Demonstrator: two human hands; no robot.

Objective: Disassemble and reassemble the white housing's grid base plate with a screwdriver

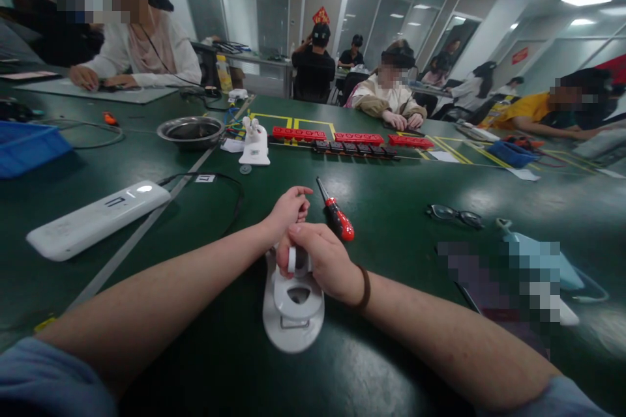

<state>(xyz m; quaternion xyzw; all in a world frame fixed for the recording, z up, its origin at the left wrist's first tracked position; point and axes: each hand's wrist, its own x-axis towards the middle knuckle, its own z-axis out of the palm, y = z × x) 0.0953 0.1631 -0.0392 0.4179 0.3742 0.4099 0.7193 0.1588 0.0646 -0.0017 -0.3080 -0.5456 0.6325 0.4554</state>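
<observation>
A small white device with a rounded oval base stands on the green table right in front of me. It has a ring-like part with a dark opening and a small metal loop below that. My right hand closes around its upper part, thumb on top, and hides much of it. A white round piece shows between the fingers. Just beyond, my left hand has curled fingers with the index finger stretched to the right; what it may hold is hidden. A red and black screwdriver lies to the right of my hands.
A similar white device stands farther back, near a metal bowl. Red strips and a black strip lie beyond. Left is a long white box with a cable; right, glasses and a light-blue item. People sit around.
</observation>
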